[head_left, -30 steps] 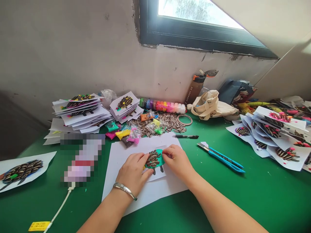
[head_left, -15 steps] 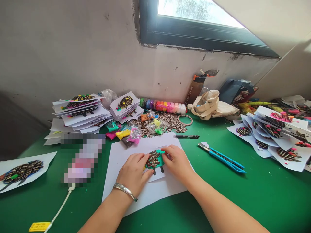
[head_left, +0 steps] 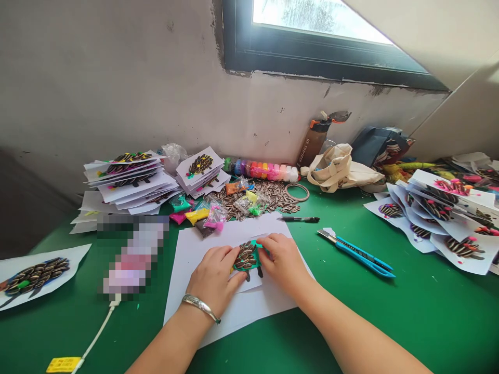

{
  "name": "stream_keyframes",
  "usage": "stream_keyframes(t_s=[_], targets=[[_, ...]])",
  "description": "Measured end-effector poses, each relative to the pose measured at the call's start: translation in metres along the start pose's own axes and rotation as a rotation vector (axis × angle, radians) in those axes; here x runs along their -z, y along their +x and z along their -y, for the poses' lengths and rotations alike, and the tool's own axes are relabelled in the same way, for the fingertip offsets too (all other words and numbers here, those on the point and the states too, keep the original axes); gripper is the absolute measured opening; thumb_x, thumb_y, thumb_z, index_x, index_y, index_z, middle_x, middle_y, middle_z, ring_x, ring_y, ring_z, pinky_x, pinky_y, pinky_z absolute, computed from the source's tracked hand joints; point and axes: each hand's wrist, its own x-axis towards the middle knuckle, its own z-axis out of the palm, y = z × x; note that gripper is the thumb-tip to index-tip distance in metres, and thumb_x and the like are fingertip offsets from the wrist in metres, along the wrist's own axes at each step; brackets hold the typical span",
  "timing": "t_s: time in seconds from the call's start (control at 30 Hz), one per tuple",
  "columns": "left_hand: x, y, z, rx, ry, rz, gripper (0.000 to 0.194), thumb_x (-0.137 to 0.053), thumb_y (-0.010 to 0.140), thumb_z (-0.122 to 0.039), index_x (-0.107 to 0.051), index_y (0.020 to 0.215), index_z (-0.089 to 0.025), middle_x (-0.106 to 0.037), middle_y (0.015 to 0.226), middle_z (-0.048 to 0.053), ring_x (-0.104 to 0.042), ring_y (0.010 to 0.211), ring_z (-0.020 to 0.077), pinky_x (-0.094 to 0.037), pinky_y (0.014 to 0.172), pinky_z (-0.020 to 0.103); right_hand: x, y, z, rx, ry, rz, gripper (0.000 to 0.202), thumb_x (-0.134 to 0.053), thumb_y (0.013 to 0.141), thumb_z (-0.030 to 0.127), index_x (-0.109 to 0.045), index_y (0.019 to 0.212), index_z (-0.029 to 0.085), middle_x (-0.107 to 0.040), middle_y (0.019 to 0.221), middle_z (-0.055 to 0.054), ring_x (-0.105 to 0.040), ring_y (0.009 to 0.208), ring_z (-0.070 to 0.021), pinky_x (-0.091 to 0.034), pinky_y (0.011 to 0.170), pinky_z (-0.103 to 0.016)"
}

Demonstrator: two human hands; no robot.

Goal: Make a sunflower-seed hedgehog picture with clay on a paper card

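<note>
Far-left card (head_left: pixel 37 275): flat on the green tabletop (head_left: pixel 136 327), 9 o'clock of the seed picture (head_left: pixel 246 258); dark seeds, one green dab.
Paper stack (head_left: pixel 132 189): 10 o'clock; loose pile of white cards, seed work visible on top.
Pixelated object (head_left: pixel 132 259): 9 o'clock, identity unreadable; white cable (head_left: pixel 95 332) leads from its near end to a yellow tag (head_left: pixel 63 364) at 8 o'clock.
Small stack (head_left: pixel 200 166): 11 o'clock; more seed cards, just beside the paper stack.
Left hand (head_left: pixel 213 271): 9 o'clock side; fingers extended over the card's edge, touching it, thumb spread from index. Silver bangle (head_left: pixel 200 306) on wrist.
Coloured packets (head_left: pixel 197 214): mostly between 10 and 12 o'clock, some lying on the loose seeds (head_left: pixel 273 195).
Position of seed picture: on the white sheet (head_left: pixel 237 311), between both hands; seeds over a teal patch (head_left: pixel 256 261), dark legs (head_left: pixel 260 271) at 6 o'clock.
Colour tubs (head_left: pixel 261 169): 12 o'clock, in a row behind the loose seeds.
Right hand (head_left: pixel 283 259): 3 o'clock side; fingers curled, thumb and index tips at the teal patch. Cannot tell whether they pinch anything.
Tape ring (head_left: pixel 298 200): between 1 and 2 o'clock, beside the loose seeds.
Pen (head_left: pixel 300 219): 2 o'clock, by the sheet's far corner.
Bottle (head_left: pixel 312 143): 1 o'clock; brown, lid flipped up.
Cream bag (head_left: pixel 339 171): 2 o'clock, slumped.
Cutter (head_left: pixel 360 254): 3 o'clock; blue, blade end toward the right hand's side.
Right stack (head_left: pixel 440 208): 3 o'clock, well apart; seed cards, pink dabs.
</note>
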Motion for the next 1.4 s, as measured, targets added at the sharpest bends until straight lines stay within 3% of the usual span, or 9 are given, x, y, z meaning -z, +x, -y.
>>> stream_keyframes(t_s=[0.33,0.73,1.1,1.23,1.4], targets=[[0.0001,-0.0007,0.0,0.003,0.004,-0.008,0.038,-0.06,0.078,-0.027,-0.058,0.116,-0.021,-0.061,0.115,0.008,-0.051,0.108,0.0273,-0.046,0.089,0.04,-0.0004,-0.0002,0.002,0.021,-0.078,0.009,0.017,-0.054,0.085,0.018,-0.066,0.074,0.022,-0.062,0.075,-0.001,-0.05,0.073,-0.0152,-0.026,0.066,-0.028],[-0.0018,-0.0014,0.0009,-0.002,-0.01,-0.031,0.039,-0.06,0.078,-0.027,-0.058,0.116,-0.022,-0.061,0.114,0.007,-0.052,0.107,0.0269,-0.046,0.088,0.04,-0.0014,-0.0022,0.0044,0.089,-0.085,0.059,0.017,-0.054,0.081,0.016,-0.061,0.066,0.02,-0.061,0.073,-0.003,-0.048,0.074,-0.0164,-0.029,0.069,-0.029],[-0.0005,-0.0014,0.0003,0.011,0.007,0.004,0.041,-0.059,0.079,-0.027,-0.057,0.12,-0.019,-0.06,0.117,0.008,-0.05,0.11,0.0273,-0.044,0.092,0.041,0.0032,-0.0012,0.0037,0.082,-0.048,0.07,0.017,-0.054,0.081,0.016,-0.064,0.068,0.021,-0.061,0.072,-0.002,-0.049,0.076,-0.016,-0.028,0.07,-0.029],[0.0,-0.0019,0.0,0.012,0.005,0.006,0.04,-0.059,0.079,-0.027,-0.058,0.118,-0.02,-0.06,0.116,0.008,-0.05,0.11,0.0275,-0.044,0.092,0.041,0.0054,0.0,0.002,0.046,-0.023,0.026,0.018,-0.052,0.083,0.017,-0.068,0.076,0.023,-0.064,0.076,-0.002,-0.05,0.076,-0.0164,-0.028,0.069,-0.029],[-0.0001,-0.001,-0.0001,0.013,-0.005,0.001,0.04,-0.06,0.078,-0.026,-0.058,0.118,-0.02,-0.061,0.115,0.008,-0.051,0.11,0.0274,-0.044,0.092,0.041,0.0001,-0.0005,0.004,0.094,0.006,0.063,0.018,-0.055,0.079,0.014,-0.069,0.076,0.024,-0.064,0.076,-0.002,-0.051,0.077,-0.017,-0.03,0.071,-0.029]])
